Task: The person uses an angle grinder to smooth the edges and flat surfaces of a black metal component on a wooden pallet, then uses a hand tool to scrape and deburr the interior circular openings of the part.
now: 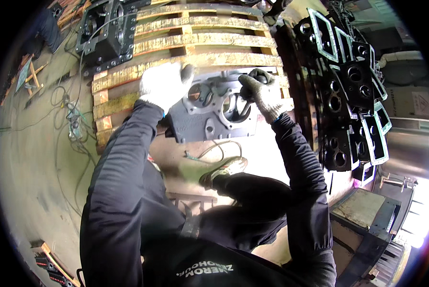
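A grey cast-metal housing [209,125] with round bores stands in front of me at the near edge of a wooden pallet [205,42]. My left hand [163,86], in a white glove, is at its upper left corner; glare washes out the fingers, and only the thumb shows apart. My right hand [264,93], in a greyish glove, is closed above the right part of the housing. From its fingers a dark curved bar [246,111] seems to reach down into the large right bore; its full shape is hidden.
Black castings [336,103] with rectangular frames are stacked at the right. A larger dark housing [107,36] sits at the pallet's far left. Cables [73,119] trail across the left floor. A metal cabinet [363,208] stands at lower right. My shoe [226,170] is just below the housing.
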The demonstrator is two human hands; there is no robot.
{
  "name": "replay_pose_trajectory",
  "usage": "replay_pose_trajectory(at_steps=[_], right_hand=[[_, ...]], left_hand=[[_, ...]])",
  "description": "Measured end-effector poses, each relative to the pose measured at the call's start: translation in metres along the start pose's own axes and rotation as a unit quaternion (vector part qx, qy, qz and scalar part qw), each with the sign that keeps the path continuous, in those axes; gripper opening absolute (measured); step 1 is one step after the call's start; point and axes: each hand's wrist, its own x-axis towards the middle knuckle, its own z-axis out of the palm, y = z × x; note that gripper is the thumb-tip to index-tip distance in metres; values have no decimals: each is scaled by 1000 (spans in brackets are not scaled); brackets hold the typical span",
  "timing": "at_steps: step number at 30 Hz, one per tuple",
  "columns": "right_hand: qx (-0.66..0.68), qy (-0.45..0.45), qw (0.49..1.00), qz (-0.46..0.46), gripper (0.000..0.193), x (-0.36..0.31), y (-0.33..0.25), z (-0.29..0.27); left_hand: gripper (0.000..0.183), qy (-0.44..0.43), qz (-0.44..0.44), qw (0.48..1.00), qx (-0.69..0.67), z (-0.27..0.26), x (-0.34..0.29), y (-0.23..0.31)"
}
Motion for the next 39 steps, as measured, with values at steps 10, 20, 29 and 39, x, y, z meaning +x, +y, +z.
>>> replay_pose_trajectory(at_steps=[10, 20, 29, 39], right_hand=[[61, 18, 998, -25, 13, -28, 2, 38], [152, 92, 984, -29, 15, -19, -13, 8], [146, 97, 982, -71, 18, -42, -7, -7], [45, 64, 995, -66, 19, -87, -4, 9]], left_hand=[[39, 8, -11, 1000, 4, -14, -3, 7], [39, 68, 1, 998, -15, -6, -1, 0], [38, 43, -7, 998, -38, -5, -3, 4], [41, 23, -1, 999, -41, 5, 0, -2]])
